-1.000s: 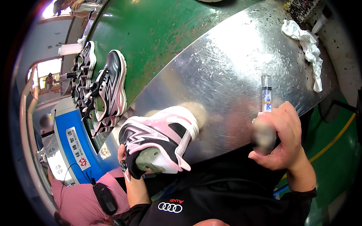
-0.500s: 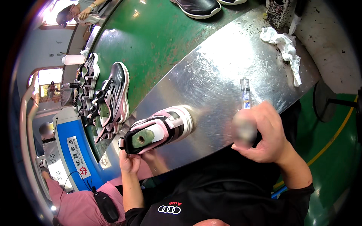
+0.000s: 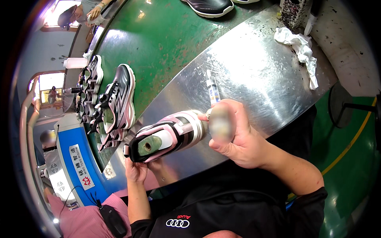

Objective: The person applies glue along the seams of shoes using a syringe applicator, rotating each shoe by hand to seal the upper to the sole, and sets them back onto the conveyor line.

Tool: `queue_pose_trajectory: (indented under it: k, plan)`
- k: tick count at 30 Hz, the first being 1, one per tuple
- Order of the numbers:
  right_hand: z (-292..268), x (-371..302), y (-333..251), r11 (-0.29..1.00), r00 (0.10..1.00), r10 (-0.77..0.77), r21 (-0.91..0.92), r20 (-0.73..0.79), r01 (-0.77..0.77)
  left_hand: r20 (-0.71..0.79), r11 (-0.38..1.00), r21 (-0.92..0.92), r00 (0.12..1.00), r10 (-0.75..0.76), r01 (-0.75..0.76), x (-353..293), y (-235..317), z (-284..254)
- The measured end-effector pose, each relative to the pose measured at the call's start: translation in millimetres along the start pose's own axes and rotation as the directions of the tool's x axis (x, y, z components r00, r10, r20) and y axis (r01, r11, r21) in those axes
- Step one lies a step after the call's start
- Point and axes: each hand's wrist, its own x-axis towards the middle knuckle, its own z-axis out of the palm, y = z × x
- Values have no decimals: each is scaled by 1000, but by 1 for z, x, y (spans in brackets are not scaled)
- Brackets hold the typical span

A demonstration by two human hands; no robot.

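Note:
A pink, black and white sneaker (image 3: 185, 129) stands on the metal tabletop, its toe toward the right and a green insert with a hole in its opening. My left hand (image 3: 136, 171) grips it at the heel, fingers closed beneath the collar. Close to the toe, my right hand (image 3: 246, 139) is closed round a marker-like tube (image 3: 213, 93), whose slim white tip points away from me. A round blurred patch covers part of what sits in that hand, so its shape there cannot be made out. One fingertip reaches the toe edge, or nearly so.
Past the metal top (image 3: 254, 75) runs a green surface (image 3: 158, 47). Several sneakers (image 3: 123, 99) line its left side, and a dark shoe (image 3: 212, 7) stands at the far edge. Crumpled white tissue (image 3: 299, 49) lies at the right. A co-worker (image 3: 81, 14) is at far left.
My right hand has moved left with the marker-like tube, from over the bare metal to the sneaker's toe. The tube now shows a white tip. My left hand and the sneaker have hardly shifted.

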Motion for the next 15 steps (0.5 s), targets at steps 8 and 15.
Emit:
queue_pose_trajectory:
  k: [8, 15]
  plan:
    - [0, 3, 3, 997, 993, 47, 50, 109, -53, -16, 999, -24, 1000, -23, 22, -1, 2, 2]
    - [1, 7, 1, 994, 992, -27, -106, 125, 41, 44, 1000, -12, 999, -25, 25, 1, 3, 30]
